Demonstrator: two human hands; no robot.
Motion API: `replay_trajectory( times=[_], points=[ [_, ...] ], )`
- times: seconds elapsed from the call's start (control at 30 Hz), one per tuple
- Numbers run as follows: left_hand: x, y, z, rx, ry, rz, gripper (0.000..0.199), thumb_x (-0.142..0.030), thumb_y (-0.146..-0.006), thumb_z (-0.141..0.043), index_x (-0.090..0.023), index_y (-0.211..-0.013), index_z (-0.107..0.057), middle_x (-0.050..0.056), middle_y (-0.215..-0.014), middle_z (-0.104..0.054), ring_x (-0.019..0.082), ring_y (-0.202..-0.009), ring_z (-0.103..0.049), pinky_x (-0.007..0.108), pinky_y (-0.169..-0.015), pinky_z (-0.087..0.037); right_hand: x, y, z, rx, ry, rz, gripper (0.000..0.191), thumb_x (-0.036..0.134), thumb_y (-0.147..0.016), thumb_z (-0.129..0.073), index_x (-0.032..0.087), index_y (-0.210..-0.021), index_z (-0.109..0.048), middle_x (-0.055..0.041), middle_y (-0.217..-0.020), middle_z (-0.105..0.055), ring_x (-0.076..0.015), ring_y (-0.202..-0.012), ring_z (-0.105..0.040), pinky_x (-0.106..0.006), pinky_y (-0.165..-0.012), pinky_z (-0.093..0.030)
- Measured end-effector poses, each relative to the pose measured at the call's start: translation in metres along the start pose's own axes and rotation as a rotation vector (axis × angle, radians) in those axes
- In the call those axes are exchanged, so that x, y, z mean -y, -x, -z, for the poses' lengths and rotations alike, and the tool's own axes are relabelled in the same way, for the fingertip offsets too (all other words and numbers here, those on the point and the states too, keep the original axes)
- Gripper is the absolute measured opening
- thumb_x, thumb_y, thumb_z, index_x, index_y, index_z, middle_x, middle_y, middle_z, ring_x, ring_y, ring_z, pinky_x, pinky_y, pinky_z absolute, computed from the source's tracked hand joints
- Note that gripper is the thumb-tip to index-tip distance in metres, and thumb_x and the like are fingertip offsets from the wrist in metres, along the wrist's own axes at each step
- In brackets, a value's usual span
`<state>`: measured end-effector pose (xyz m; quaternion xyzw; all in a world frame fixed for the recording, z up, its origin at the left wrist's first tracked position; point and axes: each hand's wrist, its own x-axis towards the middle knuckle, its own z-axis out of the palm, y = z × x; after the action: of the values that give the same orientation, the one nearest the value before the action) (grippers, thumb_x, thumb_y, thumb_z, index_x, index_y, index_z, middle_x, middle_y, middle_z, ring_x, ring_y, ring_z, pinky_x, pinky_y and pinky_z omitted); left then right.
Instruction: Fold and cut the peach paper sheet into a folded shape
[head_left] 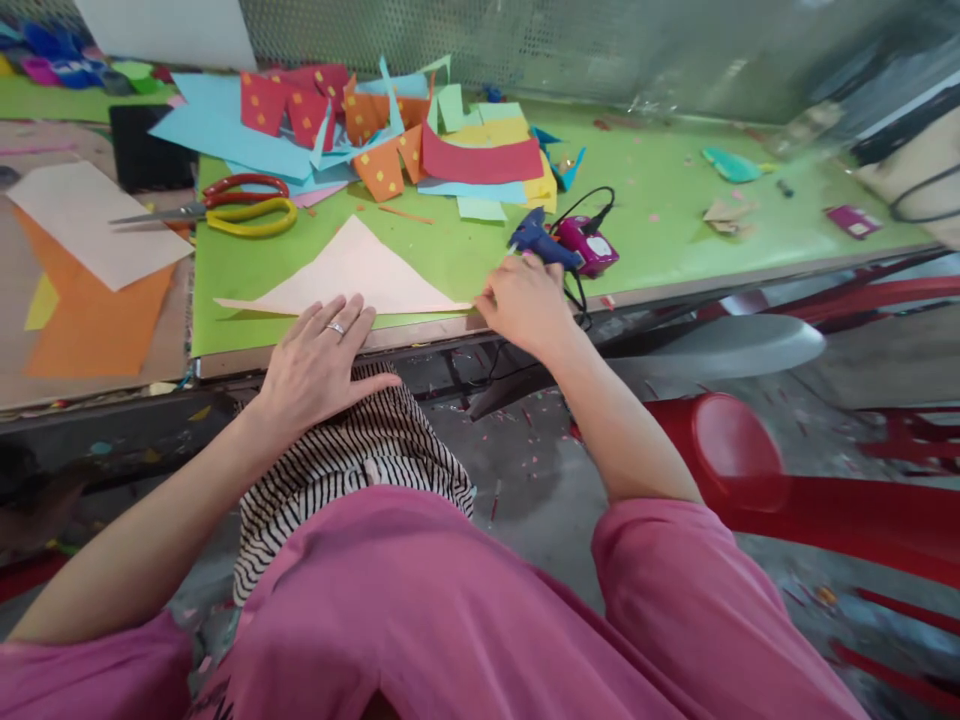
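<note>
Nearest, striped fabric [352,450] is seen below the edge of the worktop [675,240]. At that edge, the near edge of a folded pale pink paper [360,265], peaked at its far side, is pressed by the left hand [319,355], its fingers laid flat and its thumb spread wide; nothing is gripped. The paper's right tip is touched by the curled fingers of the right hand [525,300]; whether it is pinched cannot be told. Just beyond the right hand, a blue glue gun [541,238] is placed against a magenta box [589,246]. To the left, scissors [196,211] are laid with their blades over a whitish sheet [105,225], by which orange paper [97,315] is partly covered. Farther back, light blue paper [225,140], dotted orange pieces [381,168] and a red strip [480,160] are heaped.
</note>
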<state>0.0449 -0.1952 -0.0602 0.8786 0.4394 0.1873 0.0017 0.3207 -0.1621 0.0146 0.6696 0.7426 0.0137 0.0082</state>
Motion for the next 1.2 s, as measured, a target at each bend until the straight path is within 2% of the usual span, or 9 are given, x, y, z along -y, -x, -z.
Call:
replay_trajectory(
  times=[0.1,0.23,0.37,0.57,0.8,0.9,1.0,1.1,1.2],
  points=[
    [0.001,0.001,-0.004,-0.020,0.000,-0.008,0.089,-0.080,-0.096,-0.046,-0.011,-0.153,-0.051,0.024,-0.157,-0.056,0.039,-0.148,-0.051,0.055,-0.127,-0.033,0.022,0.023,-0.006,-0.262,-0.001,0.046,0.038,0.025,-0.105,-0.039,0.015,-0.121,-0.073,-0.0202,-0.129,-0.069,-0.0376,-0.125,-0.056,-0.057,-0.108,-0.035],
    [0.001,0.001,-0.012,-0.075,-0.017,-0.021,0.087,-0.077,-0.095,-0.052,-0.012,-0.153,-0.053,0.025,-0.156,-0.057,0.041,-0.146,-0.053,0.058,-0.125,-0.036,0.069,0.036,-0.037,-0.236,-0.105,0.347,0.054,0.045,-0.112,-0.031,0.020,-0.152,-0.055,-0.0140,-0.153,-0.063,-0.0306,-0.141,-0.053,-0.053,-0.125,-0.026],
    [-0.001,0.002,-0.016,-0.101,-0.064,-0.034,0.087,-0.071,-0.097,-0.054,-0.002,-0.150,-0.055,0.028,-0.155,-0.056,0.039,-0.146,-0.055,0.053,-0.124,-0.039,0.092,0.036,-0.067,-0.245,-0.129,0.305,0.066,0.057,-0.110,-0.031,0.014,-0.154,-0.055,-0.0164,-0.159,-0.057,-0.0294,-0.148,-0.051,-0.051,-0.130,-0.025],
    [0.027,0.027,0.001,-0.081,-0.106,0.151,0.099,-0.078,-0.097,-0.044,0.003,-0.155,-0.046,0.032,-0.158,-0.050,0.040,-0.150,-0.049,0.053,-0.126,-0.036,0.089,0.032,-0.073,-0.317,-0.139,0.295,0.071,0.060,-0.109,-0.033,0.009,-0.153,-0.056,-0.0177,-0.156,-0.059,-0.0295,-0.146,-0.056,-0.051,-0.131,-0.025],
    [0.062,0.057,0.037,-0.118,-0.187,0.279,0.076,-0.061,-0.103,-0.042,-0.004,-0.152,-0.051,0.030,-0.154,-0.057,0.041,-0.150,-0.049,0.059,-0.124,-0.034,0.090,0.030,-0.072,-0.360,-0.169,0.301,0.062,0.058,-0.109,-0.039,0.017,-0.147,-0.063,-0.0157,-0.152,-0.064,-0.0298,-0.141,-0.061,-0.055,-0.129,-0.028],
    [0.046,0.042,0.036,-0.250,-0.189,0.187,0.045,-0.038,-0.106,-0.048,-0.013,-0.139,-0.065,0.022,-0.148,-0.065,0.036,-0.140,-0.059,0.057,-0.118,-0.043,0.088,0.030,-0.072,-0.373,-0.186,0.314,0.055,0.054,-0.109,-0.042,0.019,-0.146,-0.064,-0.0149,-0.150,-0.065,-0.0302,-0.140,-0.062,-0.057,-0.128,-0.027],
    [0.030,0.018,0.026,-0.277,-0.225,0.029,0.025,-0.022,-0.103,-0.053,-0.020,-0.114,-0.075,0.015,-0.130,-0.076,0.032,-0.119,-0.069,0.048,-0.096,-0.056,0.082,0.029,-0.072,-0.382,-0.212,0.347,0.047,0.047,-0.110,-0.043,0.022,-0.142,-0.066,-0.0123,-0.147,-0.069,-0.0285,-0.137,-0.064,-0.055,-0.128,-0.026],
    [0.024,0.000,0.018,-0.208,-0.269,-0.105,0.024,-0.022,-0.104,-0.054,-0.017,-0.093,-0.075,0.011,-0.095,-0.078,0.028,-0.089,-0.072,0.040,-0.078,-0.057,0.073,0.026,-0.071,-0.381,-0.258,0.393,0.041,0.040,-0.111,-0.044,0.023,-0.136,-0.070,-0.0101,-0.141,-0.073,-0.0256,-0.131,-0.066,-0.049,-0.125,-0.030],
    [0.025,-0.001,0.017,-0.203,-0.302,-0.179,0.029,-0.024,-0.106,-0.052,-0.017,-0.088,-0.074,0.009,-0.086,-0.075,0.027,-0.083,-0.070,0.038,-0.075,-0.056,0.065,0.022,-0.072,-0.391,-0.293,0.435,0.036,0.041,-0.110,-0.047,0.024,-0.124,-0.075,-0.0087,-0.130,-0.078,-0.0249,-0.122,-0.068,-0.045,-0.117,-0.037]
  ],
)
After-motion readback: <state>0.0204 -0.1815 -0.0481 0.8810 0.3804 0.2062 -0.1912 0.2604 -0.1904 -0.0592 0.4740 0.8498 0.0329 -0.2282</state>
